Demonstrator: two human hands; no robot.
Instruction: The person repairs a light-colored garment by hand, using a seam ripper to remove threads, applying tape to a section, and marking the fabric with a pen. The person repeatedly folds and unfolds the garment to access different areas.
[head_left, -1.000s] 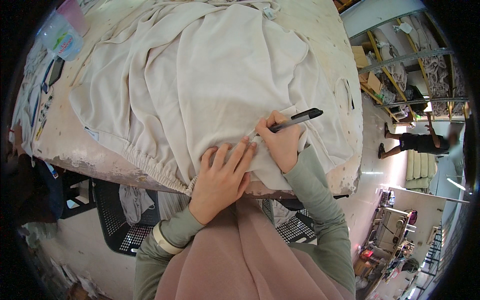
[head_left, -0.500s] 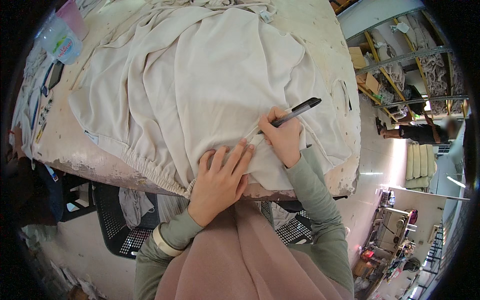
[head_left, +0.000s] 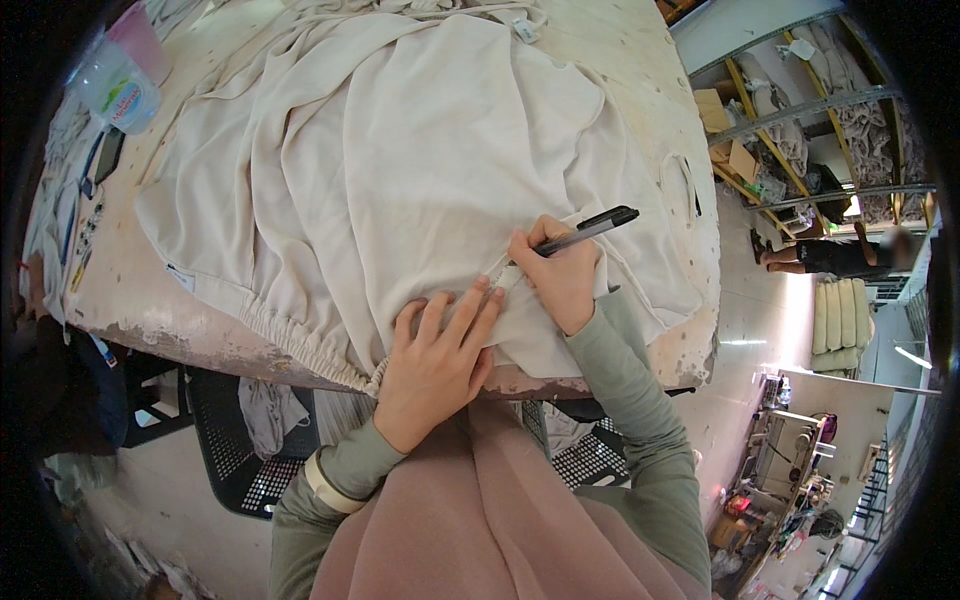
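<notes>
A cream garment (head_left: 430,150) with a gathered elastic waistband (head_left: 290,340) lies in loose folds over the table. My left hand (head_left: 440,360) rests flat on its near part, fingers spread and pressing the cloth. Just right of those fingertips, my right hand (head_left: 563,272) is closed around a black-and-clear pen (head_left: 590,230). The pen slants, its capped-looking black end up and to the right, its lower end toward the cloth at a seam. Fingers partly hide the tip, so contact with the cloth is hard to make out.
On the worn wooden table (head_left: 130,290) stand a plastic bottle (head_left: 122,95) and a pink cup (head_left: 140,45), far left, near a dark phone (head_left: 110,152). Black baskets (head_left: 225,430) with cloth sit below the near edge. Another person (head_left: 840,257) is at the right, by shelves (head_left: 800,110).
My right hand and the pen have shifted slightly, the pen leaning a little lower. The left hand keeps its place on the garment.
</notes>
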